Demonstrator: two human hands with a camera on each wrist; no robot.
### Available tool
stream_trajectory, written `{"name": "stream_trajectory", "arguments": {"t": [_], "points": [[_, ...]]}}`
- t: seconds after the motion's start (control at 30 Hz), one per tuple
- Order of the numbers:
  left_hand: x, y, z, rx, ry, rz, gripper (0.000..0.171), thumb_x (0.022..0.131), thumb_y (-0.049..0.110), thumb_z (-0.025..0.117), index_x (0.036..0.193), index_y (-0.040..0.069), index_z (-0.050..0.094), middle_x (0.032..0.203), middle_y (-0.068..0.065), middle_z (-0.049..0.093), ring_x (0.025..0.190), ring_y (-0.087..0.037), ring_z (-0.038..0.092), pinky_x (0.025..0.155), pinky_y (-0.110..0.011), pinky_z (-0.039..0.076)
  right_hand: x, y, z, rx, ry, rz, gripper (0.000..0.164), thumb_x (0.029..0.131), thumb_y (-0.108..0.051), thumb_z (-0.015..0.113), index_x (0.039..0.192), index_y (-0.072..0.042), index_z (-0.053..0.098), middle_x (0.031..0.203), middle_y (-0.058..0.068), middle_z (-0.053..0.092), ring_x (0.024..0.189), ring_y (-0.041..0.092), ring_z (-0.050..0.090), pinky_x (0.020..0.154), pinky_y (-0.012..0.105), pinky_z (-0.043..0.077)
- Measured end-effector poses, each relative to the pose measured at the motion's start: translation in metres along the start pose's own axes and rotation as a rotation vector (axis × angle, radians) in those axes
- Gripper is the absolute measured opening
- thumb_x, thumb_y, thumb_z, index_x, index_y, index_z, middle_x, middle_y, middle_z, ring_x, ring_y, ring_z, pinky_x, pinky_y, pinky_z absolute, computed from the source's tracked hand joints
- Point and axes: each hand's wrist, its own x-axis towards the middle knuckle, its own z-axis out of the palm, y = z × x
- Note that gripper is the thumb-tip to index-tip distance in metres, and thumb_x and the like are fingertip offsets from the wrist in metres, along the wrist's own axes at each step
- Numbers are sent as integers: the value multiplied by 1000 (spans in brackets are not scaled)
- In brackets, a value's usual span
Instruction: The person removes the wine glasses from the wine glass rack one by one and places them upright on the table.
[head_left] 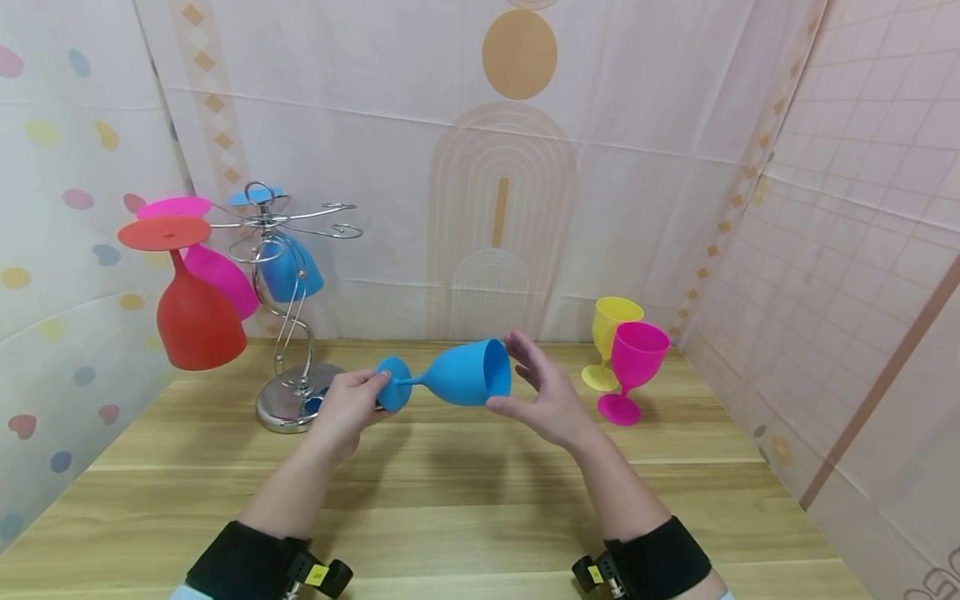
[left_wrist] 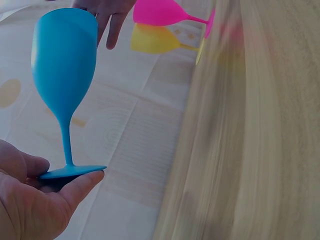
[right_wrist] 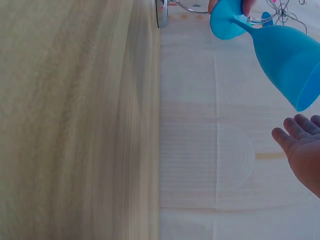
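My left hand (head_left: 350, 410) pinches the foot of a blue goblet (head_left: 461, 375), which lies sideways in the air above the table with its mouth toward the right. In the left wrist view, the thumb and fingers grip the edge of the foot of this goblet (left_wrist: 65, 65). By the rim, my right hand (head_left: 551, 396) has its fingers spread; the right wrist view shows a gap between this hand (right_wrist: 305, 150) and the goblet (right_wrist: 285, 55).
At the left stands a chrome stemware rack (head_left: 296, 375) with a red goblet (head_left: 197, 308), a pink goblet (head_left: 228, 279) and another blue goblet (head_left: 288, 267) hanging upside down. A yellow goblet (head_left: 611, 325) and a magenta goblet (head_left: 637, 358) stand upright at the right of the wooden table (head_left: 450, 533).
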Motion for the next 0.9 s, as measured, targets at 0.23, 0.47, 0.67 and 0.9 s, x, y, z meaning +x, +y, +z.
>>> {"name": "stream_trajectory", "arguments": {"t": [0.23, 0.47, 0.67, 0.9], "points": [[1, 0, 11, -24, -20, -22, 45, 111, 21, 44, 139, -12, 53, 142, -32, 50, 127, -43, 55, 99, -50, 49, -3, -2, -1, -27, -7, 12, 99, 85, -36, 84, 162, -14, 26, 162, 6, 36, 147, 24, 36, 115, 48, 36], [2, -1, 19, -42, -43, -18, 45, 111, 21, 42, 141, -11, 52, 138, -30, 53, 118, -35, 61, 99, -47, 51, -4, -2, 0, -30, 7, 73, 97, 86, -31, 85, 162, -20, 26, 160, 4, 38, 144, 26, 40, 112, 48, 40], [-1, -2, 18, -72, -54, -21, 48, 111, 22, 42, 144, -12, 47, 140, -31, 51, 122, -35, 59, 98, -43, 53, -1, -4, 3, -6, 20, 84, 94, 87, -25, 84, 162, -21, 28, 159, 5, 38, 142, 29, 42, 111, 49, 42], [0, -4, 22, -72, -83, -16, 48, 111, 21, 42, 145, -13, 46, 142, -32, 49, 126, -37, 57, 99, -44, 51, 0, -2, 1, -3, 45, 101, 93, 85, -33, 85, 161, -23, 32, 155, 3, 42, 137, 30, 47, 103, 48, 50]]}}
